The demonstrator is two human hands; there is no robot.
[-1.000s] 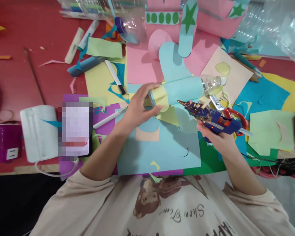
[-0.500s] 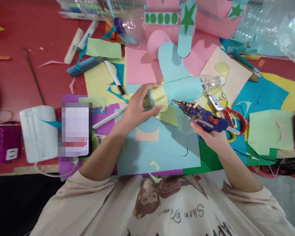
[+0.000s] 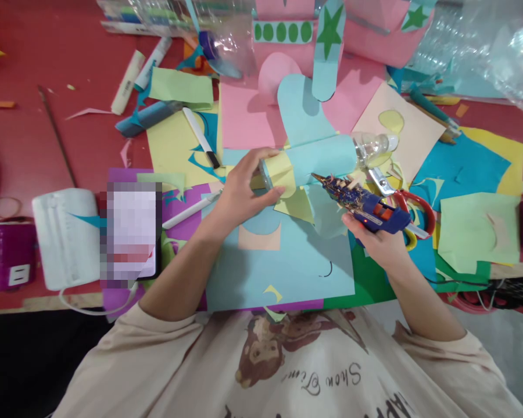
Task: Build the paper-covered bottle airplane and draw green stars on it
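A clear plastic bottle lies on its side, wrapped in light blue paper, with a pale yellow paper piece at its left end. My left hand is closed around that left end, thumb pressing the yellow piece. My right hand grips a blue glue gun, whose tip points left and sits just below the wrapped bottle.
Coloured paper sheets and scraps cover the red table. Red-handled scissors lie behind the glue gun. A phone, white case, craft knife, markers and pink paper model surround the work.
The glue gun has moved left and slightly up, bringing its tip close under the wrapped bottle. My left hand has kept its hold on the bottle's end.
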